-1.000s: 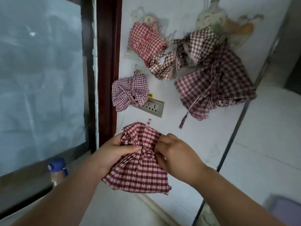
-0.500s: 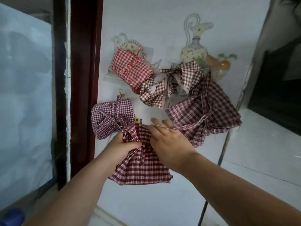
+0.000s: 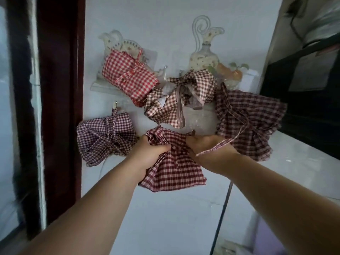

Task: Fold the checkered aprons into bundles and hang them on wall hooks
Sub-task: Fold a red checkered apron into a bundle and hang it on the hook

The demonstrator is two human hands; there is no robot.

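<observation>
Both hands are up at the wall, holding the dark red bundle (image 3: 173,168) against it in the gap between the purple bundle (image 3: 104,137) on the left and the maroon bundle (image 3: 246,122) on the right, just below the brown bundle (image 3: 180,100). I take that spot to be where it is meant to hang. The left hand (image 3: 150,153) has its grip clenched round the gathered neck, I'd say so the folds cannot spring loose. The right hand (image 3: 207,150) grasps the upper right edge, likely feeling for a loop, though its fingertips are mostly hidden. A loose strap (image 3: 220,145) from the maroon bundle lies across the right wrist. I count five checkered bundles: four already hanging and one in the hands, with the red bundle (image 3: 128,80) farthest up. Only one metal hook (image 3: 115,104) shows plainly, above the purple bundle
</observation>
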